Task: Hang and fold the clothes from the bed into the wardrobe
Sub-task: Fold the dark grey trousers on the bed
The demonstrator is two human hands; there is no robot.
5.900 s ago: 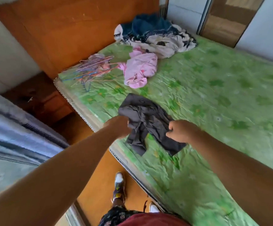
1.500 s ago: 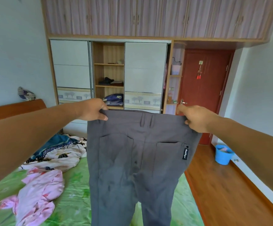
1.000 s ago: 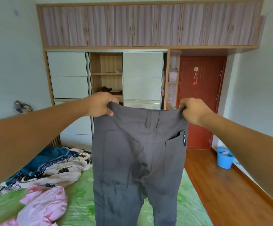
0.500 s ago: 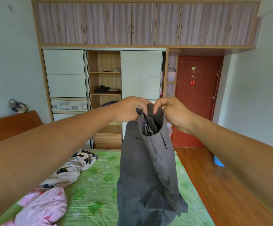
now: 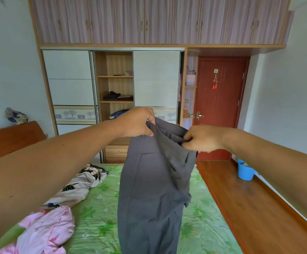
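Note:
Grey trousers (image 5: 151, 195) hang in the air over the bed (image 5: 101, 222), folded lengthwise with the legs dropping out of view at the bottom. My left hand (image 5: 136, 123) grips the waistband at its upper left. My right hand (image 5: 202, 138) pinches the waistband's other end a little lower and to the right. A pink garment (image 5: 46, 231) and a cream patterned garment (image 5: 75, 189) lie on the green sheet at the left. The wardrobe (image 5: 116, 88) stands beyond the bed, its middle section open with shelves holding some folded clothes.
A wooden headboard (image 5: 11, 138) lines the left side of the bed. A red door (image 5: 220, 107) is right of the wardrobe. A blue bucket (image 5: 245, 171) stands on the wooden floor (image 5: 240, 198) along the right wall.
I lifted the trousers off the bed, held them spread by the waistband, then brought both hands together to fold them in half. Now my right hand has moved right and lower, stretching the waistband.

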